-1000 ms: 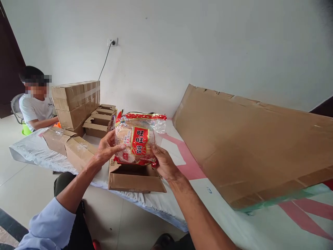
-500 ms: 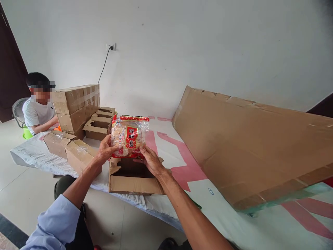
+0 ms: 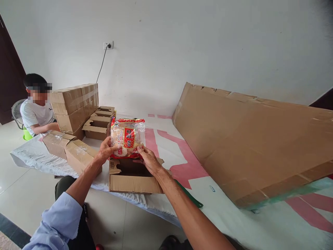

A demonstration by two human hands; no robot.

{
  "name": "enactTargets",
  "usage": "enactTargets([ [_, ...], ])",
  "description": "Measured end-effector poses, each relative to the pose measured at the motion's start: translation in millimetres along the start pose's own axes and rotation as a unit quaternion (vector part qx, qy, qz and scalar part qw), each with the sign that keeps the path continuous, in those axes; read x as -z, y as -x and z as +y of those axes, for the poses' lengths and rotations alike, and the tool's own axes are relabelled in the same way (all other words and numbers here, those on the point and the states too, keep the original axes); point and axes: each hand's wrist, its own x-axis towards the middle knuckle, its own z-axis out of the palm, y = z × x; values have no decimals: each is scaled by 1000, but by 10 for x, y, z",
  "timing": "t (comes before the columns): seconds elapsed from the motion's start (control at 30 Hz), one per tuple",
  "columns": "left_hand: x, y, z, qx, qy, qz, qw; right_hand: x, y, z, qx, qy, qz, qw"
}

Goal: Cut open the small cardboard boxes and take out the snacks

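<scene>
A clear and red bag of rice crackers is held up between both hands, its printed front facing me. My left hand grips its lower left edge, thumb across the front. My right hand is closed on its lower right corner, also with the thumb in front. Right below the bag stands an open cardboard box with its flaps up; the part of its inside that shows looks dark. My right forearm covers the box's right end.
Closed boxes lie on the left of the cloth-covered table. Behind them are open boxes and a stack of taped boxes. A large cardboard sheet leans at right. Another person sits at far left.
The bag has shifted slightly left and down in my hands, and my right hand has moved a little left with it. The view has turned slightly.
</scene>
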Motion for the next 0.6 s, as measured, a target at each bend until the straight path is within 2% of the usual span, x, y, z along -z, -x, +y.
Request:
enactTargets([
  [0.23, 17, -21, -31, -1, 9, -15, 1000, 0, 7, 8, -4, 2, -1, 1000],
  [0.6, 31, -37, -52, -2, 5, -9, 1000, 8, -6, 14, -7, 9, 6, 1000],
])
